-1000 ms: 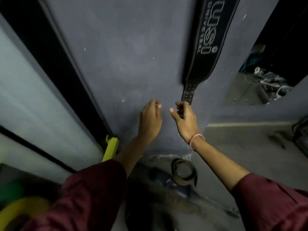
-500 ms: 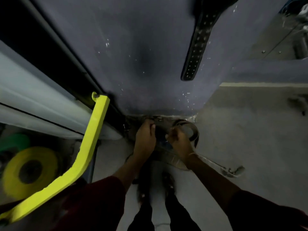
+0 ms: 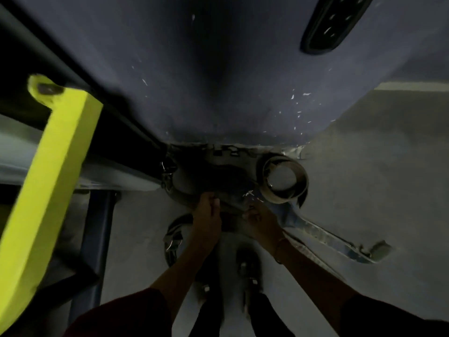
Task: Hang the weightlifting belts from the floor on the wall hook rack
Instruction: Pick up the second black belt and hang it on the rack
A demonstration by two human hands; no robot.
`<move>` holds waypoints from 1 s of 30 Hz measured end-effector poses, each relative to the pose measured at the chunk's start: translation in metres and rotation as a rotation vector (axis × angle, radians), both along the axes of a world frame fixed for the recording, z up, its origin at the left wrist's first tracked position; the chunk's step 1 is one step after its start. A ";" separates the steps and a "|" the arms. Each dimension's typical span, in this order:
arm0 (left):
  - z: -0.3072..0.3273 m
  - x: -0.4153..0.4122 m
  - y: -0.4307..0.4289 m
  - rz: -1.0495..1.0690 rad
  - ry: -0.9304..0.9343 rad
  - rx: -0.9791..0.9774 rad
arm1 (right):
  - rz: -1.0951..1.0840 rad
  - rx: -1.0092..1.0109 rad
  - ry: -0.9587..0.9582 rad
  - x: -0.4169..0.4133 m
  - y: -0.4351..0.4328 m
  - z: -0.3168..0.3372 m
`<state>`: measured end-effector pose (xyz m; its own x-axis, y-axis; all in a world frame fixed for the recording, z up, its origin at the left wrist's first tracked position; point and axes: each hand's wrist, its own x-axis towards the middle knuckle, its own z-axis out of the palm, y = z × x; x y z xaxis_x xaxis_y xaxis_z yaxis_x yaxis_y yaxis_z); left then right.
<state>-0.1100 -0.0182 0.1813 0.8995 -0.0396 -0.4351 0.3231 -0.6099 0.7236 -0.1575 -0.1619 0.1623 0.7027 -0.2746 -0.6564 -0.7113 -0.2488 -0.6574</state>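
We have both hands down on the heap of belts at the foot of the wall. Our left hand (image 3: 206,215) has its fingers curled over the edge of a dark belt (image 3: 218,176), and our right hand (image 3: 261,221) grips the same belt just beside it; how firmly either has closed, we cannot tell in this dim light. Just beyond our right hand sits a coiled belt (image 3: 283,181), and a flat strap (image 3: 323,235) trails away to that hand's outer side. High above our grip, 1 belt tip (image 3: 325,27) already hangs against the wall (image 3: 218,69). We judge at least 3 belts remain on the floor (image 3: 376,166), nothing lifted yet.
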 end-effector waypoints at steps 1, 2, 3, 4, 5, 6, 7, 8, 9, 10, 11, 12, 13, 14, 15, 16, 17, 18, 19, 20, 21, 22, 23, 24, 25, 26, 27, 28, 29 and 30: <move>-0.030 0.006 -0.001 0.015 0.019 -0.009 | 0.050 -0.019 0.014 0.008 -0.001 -0.029; -0.062 0.012 -0.003 0.026 0.040 -0.014 | 0.079 -0.028 0.020 0.017 -0.004 -0.057; -0.094 0.018 -0.005 0.041 0.057 -0.023 | 0.098 -0.045 0.000 0.027 -0.006 -0.088; -0.125 0.024 -0.006 0.058 0.074 -0.026 | 0.107 -0.055 -0.022 0.038 -0.009 -0.118; -0.155 0.030 -0.008 0.079 0.100 -0.029 | 0.129 -0.069 -0.036 0.049 -0.012 -0.151; -0.180 0.037 -0.011 0.099 0.131 -0.031 | 0.162 -0.094 -0.038 0.061 -0.014 -0.182; -0.206 0.045 -0.013 0.111 0.160 -0.032 | 0.190 -0.113 -0.044 0.072 -0.016 -0.213; -0.231 0.052 -0.015 0.100 0.177 -0.033 | 0.222 -0.132 -0.043 0.083 -0.019 -0.242; -0.254 0.059 -0.016 0.073 0.190 -0.039 | 0.243 -0.144 -0.045 0.093 -0.021 -0.267; -0.277 0.066 -0.015 0.038 0.198 -0.044 | 0.254 -0.154 -0.061 0.103 -0.021 -0.293; -0.297 0.074 -0.012 0.012 0.211 -0.045 | 0.273 -0.160 -0.068 0.111 -0.021 -0.317; -0.315 0.079 -0.009 -0.006 0.224 -0.041 | 0.304 -0.169 -0.064 0.118 -0.021 -0.338; -0.333 0.083 -0.005 -0.021 0.233 -0.039 | 0.342 -0.185 -0.058 0.123 -0.021 -0.357; -0.348 0.087 0.000 -0.037 0.238 -0.033 | 0.377 -0.207 -0.055 0.129 -0.021 -0.376; -0.361 0.090 0.003 -0.056 0.244 -0.024 | 0.410 -0.238 -0.055 0.134 -0.021 -0.391; -0.372 0.091 0.006 -0.065 0.252 -0.022 | 0.433 -0.268 -0.054 0.138 -0.021 -0.404; -0.382 0.093 0.009 -0.067 0.263 -0.027 | 0.443 -0.301 -0.042 0.144 -0.022 -0.414; -0.389 0.095 0.011 -0.066 0.269 -0.036 | 0.449 -0.338 -0.031 0.150 -0.024 -0.425; -0.394 0.097 0.012 -0.068 0.275 -0.045 | 0.465 -0.378 -0.015 0.155 -0.025 -0.431; -0.400 0.098 0.013 -0.073 0.276 -0.046 | 0.470 -0.401 -0.009 0.160 -0.027 -0.438; -0.405 0.099 0.014 -0.077 0.283 -0.041 | 0.461 -0.409 -0.001 0.163 -0.028 -0.440; -0.407 0.100 0.014 -0.071 0.290 -0.041 | 0.450 -0.414 0.013 0.166 -0.030 -0.442; -0.409 0.100 0.014 -0.056 0.298 -0.049 | 0.446 -0.442 0.030 0.167 -0.031 -0.441; -0.412 0.100 0.015 -0.045 0.308 -0.056 | 0.447 -0.493 0.037 0.168 -0.032 -0.441; -0.414 0.099 0.015 -0.042 0.317 -0.064 | 0.464 -0.549 0.034 0.168 -0.032 -0.438; -0.414 0.096 0.015 -0.050 0.333 -0.075 | 0.481 -0.588 0.014 0.168 -0.031 -0.435; -0.416 0.092 0.016 -0.053 0.358 -0.088 | 0.482 -0.598 0.004 0.167 -0.030 -0.429; -0.415 0.086 0.016 -0.050 0.392 -0.105 | 0.462 -0.584 -0.016 0.164 -0.028 -0.423; -0.413 0.079 0.017 -0.030 0.417 -0.122 | 0.419 -0.547 -0.028 0.160 -0.025 -0.415; -0.405 0.070 0.016 -0.014 0.441 -0.136 | 0.367 -0.508 -0.049 0.155 -0.022 -0.408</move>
<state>-0.0401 -0.0023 -0.2237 0.6283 -0.1337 -0.7664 0.6107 -0.5254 0.5924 -0.0021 -0.1842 -0.2456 0.8364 -0.2791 -0.4718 -0.4923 -0.7610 -0.4226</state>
